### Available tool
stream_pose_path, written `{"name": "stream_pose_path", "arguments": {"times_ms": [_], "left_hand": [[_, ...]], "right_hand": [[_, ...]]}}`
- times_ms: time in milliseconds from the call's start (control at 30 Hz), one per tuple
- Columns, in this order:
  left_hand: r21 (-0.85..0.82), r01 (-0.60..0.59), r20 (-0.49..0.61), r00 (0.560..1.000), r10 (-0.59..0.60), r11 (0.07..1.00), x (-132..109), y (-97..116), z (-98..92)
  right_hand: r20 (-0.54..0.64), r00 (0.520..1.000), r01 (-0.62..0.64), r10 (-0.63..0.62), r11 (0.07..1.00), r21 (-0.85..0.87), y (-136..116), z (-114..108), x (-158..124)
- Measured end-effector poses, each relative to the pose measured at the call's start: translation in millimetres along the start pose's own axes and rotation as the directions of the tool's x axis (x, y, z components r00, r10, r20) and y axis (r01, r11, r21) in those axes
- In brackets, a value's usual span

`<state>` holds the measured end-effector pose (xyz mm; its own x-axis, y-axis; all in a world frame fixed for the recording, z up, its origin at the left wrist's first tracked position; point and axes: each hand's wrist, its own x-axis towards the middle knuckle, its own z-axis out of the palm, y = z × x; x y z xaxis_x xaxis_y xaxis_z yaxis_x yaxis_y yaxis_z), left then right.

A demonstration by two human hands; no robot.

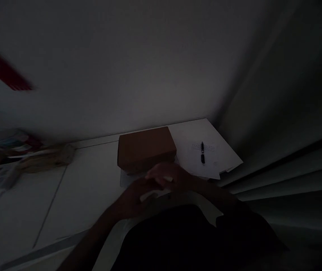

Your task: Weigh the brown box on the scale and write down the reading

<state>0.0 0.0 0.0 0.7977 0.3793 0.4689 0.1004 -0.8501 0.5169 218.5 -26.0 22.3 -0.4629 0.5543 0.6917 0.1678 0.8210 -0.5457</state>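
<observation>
The view is very dark. My left hand [135, 197] and my right hand [175, 177] meet close in front of my body, fingers bent and partly overlapping. Between them is a small white, soft-looking piece [149, 195], perhaps paper or tissue; its kind is not clear. Both hands seem closed on it, and the fingers hide part of it. Just beyond the hands, a closed brown cardboard box [146, 147] rests on the white table, over a pale flat thing [125, 180] that sticks out at its near left.
Right of the box, a black pen [202, 152] lies on printed white paper [187, 162]. Blurred packages [48, 158] sit at the table's left end. A wall [138, 67] rises behind, with a red strip [4, 69] at upper left. Curtain-like folds [287, 165] hang on the right.
</observation>
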Motion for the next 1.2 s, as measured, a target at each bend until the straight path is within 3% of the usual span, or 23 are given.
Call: {"name": "stream_pose_path", "arguments": {"times_ms": [33, 67, 100, 167, 200, 233, 267, 400, 500, 733, 867, 1200], "left_hand": [[0.039, 0.002, -0.067, 0.998, 0.001, 0.999, -2, -3, -4.0], [0.091, 0.040, -0.210, 0.977, -0.020, 0.995, -4, -6, -8.0], [0.117, 0.114, -0.381, 0.923, -0.061, 0.987, -5, -10, -11.3], [0.062, 0.273, -0.678, 0.718, -0.160, 0.960, -7, -19, -15.3], [0.006, 0.318, -0.763, 0.614, -0.201, 0.948, -7, -24, -15.8], [-0.051, 0.337, -0.808, 0.539, -0.237, 0.940, -7, -30, -15.4], [-0.101, 0.336, -0.826, 0.497, -0.267, 0.936, -8, -37, -14.2], [-0.240, 0.343, -0.772, 0.500, -0.393, 0.908, -9, -65, -6.1], [-0.288, 0.355, -0.741, 0.506, -0.442, 0.889, -10, -78, -1.1], [-0.216, 0.445, -0.702, 0.548, -0.455, 0.869, -3, -81, 4.4], [-0.187, 0.502, -0.701, 0.534, -0.473, 0.844, 0, -82, 7.4], [-0.290, 0.575, -0.652, 0.467, -0.598, 0.765, -1, -83, 6.5]], "right_hand": [[-0.144, 0.990, -0.020, 0.008, 0.996, -0.085, 4, -7, -2], [-0.265, 0.964, -0.079, 0.030, 0.981, -0.178, 10, -13, -5], [-0.375, 0.926, -0.150, 0.048, 0.957, -0.247, 17, -19, -8], [-0.535, 0.839, -0.308, 0.097, 0.896, -0.319, 35, -27, -15], [-0.577, 0.807, -0.362, 0.127, 0.878, -0.314, 44, -30, -18], [-0.599, 0.785, -0.400, 0.159, 0.869, -0.293, 54, -31, -21], [-0.602, 0.775, -0.423, 0.191, 0.865, -0.270, 64, -32, -23], [-0.496, 0.800, -0.475, 0.338, 0.861, -0.180, 95, -30, -25], [-0.412, 0.828, -0.475, 0.380, 0.866, -0.156, 107, -31, -22], [-0.342, 0.840, -0.460, 0.422, 0.887, -0.035, 124, -36, -24], [-0.319, 0.820, -0.493, 0.475, 0.870, 0.028, 124, -34, -28], [-0.319, 0.792, -0.573, 0.520, 0.814, -0.097, 105, -20, -29]]}}
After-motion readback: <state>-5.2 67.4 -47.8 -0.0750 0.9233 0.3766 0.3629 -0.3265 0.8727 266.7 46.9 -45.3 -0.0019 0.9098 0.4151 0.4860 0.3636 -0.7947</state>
